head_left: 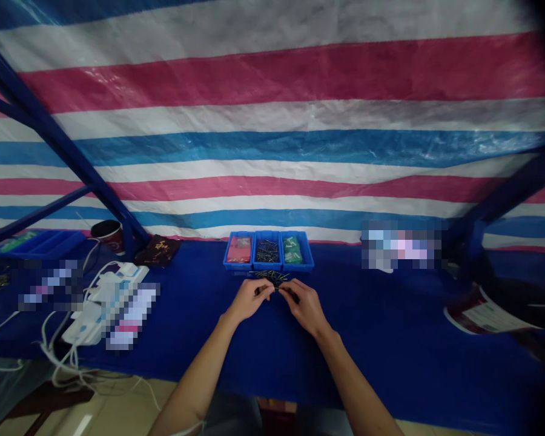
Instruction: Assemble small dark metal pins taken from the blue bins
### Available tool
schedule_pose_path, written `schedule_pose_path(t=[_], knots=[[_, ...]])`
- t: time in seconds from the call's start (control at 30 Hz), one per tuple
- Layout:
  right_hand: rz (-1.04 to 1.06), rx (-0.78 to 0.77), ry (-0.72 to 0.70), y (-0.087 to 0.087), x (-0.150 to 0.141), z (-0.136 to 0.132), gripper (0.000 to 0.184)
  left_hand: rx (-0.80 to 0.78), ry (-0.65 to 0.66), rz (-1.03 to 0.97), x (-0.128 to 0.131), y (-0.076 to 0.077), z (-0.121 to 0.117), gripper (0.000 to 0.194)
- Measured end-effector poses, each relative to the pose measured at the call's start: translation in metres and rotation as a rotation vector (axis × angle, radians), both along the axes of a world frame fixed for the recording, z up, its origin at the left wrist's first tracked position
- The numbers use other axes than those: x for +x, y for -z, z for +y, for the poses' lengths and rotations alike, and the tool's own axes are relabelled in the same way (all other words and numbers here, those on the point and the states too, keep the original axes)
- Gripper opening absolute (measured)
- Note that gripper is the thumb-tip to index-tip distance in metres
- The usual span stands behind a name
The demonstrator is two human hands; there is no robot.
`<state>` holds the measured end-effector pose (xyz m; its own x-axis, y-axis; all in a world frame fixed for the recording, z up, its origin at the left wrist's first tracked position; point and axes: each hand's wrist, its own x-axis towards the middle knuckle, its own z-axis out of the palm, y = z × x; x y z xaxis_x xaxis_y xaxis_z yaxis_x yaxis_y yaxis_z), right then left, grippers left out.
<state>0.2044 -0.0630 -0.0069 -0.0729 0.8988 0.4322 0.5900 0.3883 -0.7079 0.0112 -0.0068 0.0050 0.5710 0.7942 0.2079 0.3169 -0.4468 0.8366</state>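
Handling small metal pins [269,277]

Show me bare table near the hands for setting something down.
Bare blue cloth lies between the right hand and the printed sheet, the widest patch. A narrower patch runs between the left hand and the power strip. Crowded at the blue divided tray and its loose metal pins.

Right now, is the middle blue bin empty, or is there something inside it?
Not empty: the middle blue bin holds a loose heap of thin dark pins.
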Motion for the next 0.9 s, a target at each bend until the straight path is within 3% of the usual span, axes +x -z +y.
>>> schedule_pose_path(t=[0.53,0.9], knots=[[-0.015,0.003,0.004,-0.0028,-0.0009,-0.0006,0.022,0.011,-0.014,0.031,0.0006,-0.0003,-0.0004,0.037],[-0.018,-0.003,0.002,-0.0035,-0.0004,-0.0009,0.022,-0.009,-0.023,-0.005,0.0017,0.0003,-0.001,0.03]])
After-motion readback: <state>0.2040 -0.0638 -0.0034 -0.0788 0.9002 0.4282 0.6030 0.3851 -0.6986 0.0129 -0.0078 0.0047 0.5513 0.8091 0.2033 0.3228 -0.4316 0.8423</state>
